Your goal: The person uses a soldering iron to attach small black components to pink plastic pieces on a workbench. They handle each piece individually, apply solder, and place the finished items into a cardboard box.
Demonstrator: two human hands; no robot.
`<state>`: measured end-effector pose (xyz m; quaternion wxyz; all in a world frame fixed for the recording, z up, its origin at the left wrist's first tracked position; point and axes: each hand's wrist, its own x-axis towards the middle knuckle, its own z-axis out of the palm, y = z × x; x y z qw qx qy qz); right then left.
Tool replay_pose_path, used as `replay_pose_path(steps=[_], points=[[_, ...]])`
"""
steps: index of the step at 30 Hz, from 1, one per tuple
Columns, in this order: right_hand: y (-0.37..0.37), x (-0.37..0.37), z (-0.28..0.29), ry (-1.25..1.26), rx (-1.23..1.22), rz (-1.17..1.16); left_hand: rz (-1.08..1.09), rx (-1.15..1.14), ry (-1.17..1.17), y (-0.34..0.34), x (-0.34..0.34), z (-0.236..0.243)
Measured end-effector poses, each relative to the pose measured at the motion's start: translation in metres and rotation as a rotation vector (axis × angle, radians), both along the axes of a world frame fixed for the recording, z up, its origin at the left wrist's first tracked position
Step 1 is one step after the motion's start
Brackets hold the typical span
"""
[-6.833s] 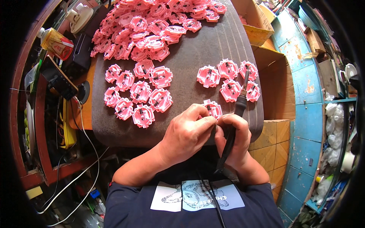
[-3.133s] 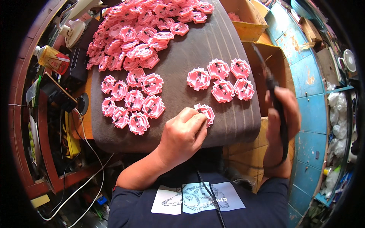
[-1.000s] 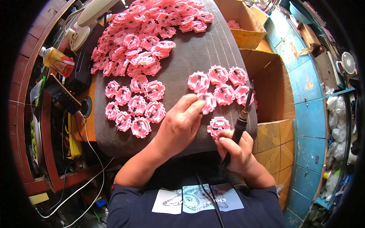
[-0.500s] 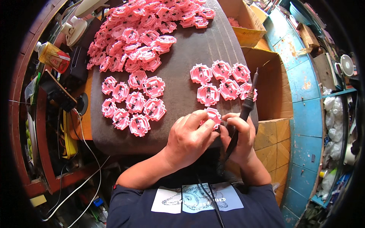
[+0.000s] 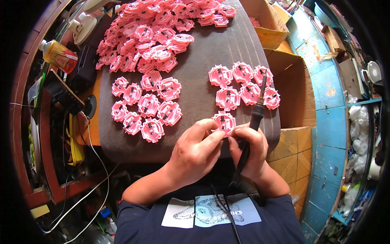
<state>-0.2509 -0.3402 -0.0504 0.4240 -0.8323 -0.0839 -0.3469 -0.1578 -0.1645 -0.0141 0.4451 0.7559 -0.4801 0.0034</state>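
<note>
Near the table's front edge, my left hand (image 5: 196,147) is closed, thumb and forefinger pinching the lower edge of a pink plastic part (image 5: 224,122) with a scalloped rim and small black pieces inside. My right hand (image 5: 251,149) is closed around the black handle of a soldering iron (image 5: 256,118), its tip pointing away from me over the right group of pink parts. The thumb and forefinger of that hand also meet the held part's right lower edge. Whatever lies between the fingertips is too small to make out.
Similar pink parts stand in a right group (image 5: 227,98) and a left group (image 5: 149,105) on the dark table (image 5: 195,61). A large pile (image 5: 142,36) lies at the back. Cardboard boxes (image 5: 294,89) stand to the right; a bottle (image 5: 59,56) and cables (image 5: 95,152) are at left.
My right hand has moved left, closer to my left hand, and the soldering iron's tip has swung left with it. The pink part between my hands has shifted slightly left and shows more fully.
</note>
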Motion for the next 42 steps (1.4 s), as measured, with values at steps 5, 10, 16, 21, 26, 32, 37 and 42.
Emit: replay_pose_path(steps=[5, 10, 16, 21, 26, 32, 37, 42], points=[[0.008, 0.003, -0.001, 0.008, 0.178, -0.016, -0.03, -0.033, 0.026, -0.008, 0.006, -0.013], [0.009, 0.003, -0.005, 0.024, 0.229, -0.032, -0.048, -0.03, 0.1, -0.01, 0.011, -0.012], [0.009, 0.001, -0.006, 0.028, 0.188, -0.089, -0.05, -0.009, 0.085, -0.012, 0.014, -0.011], [0.008, -0.002, -0.01, -0.209, -0.028, -0.084, -0.017, -0.009, 0.084, -0.014, 0.012, -0.01], [0.005, -0.005, -0.001, -0.116, -0.254, -0.071, 0.029, -0.023, 0.076, -0.017, 0.01, -0.013], [0.006, -0.002, -0.016, -0.141, -0.187, -0.097, 0.058, -0.058, 0.098, -0.018, 0.009, -0.012], [0.006, 0.002, -0.017, -0.168, -0.14, -0.1, 0.084, -0.033, 0.066, -0.017, 0.007, -0.012], [-0.003, -0.009, -0.013, -0.184, -0.044, -0.025, 0.095, -0.032, 0.049, -0.018, 0.005, -0.013]])
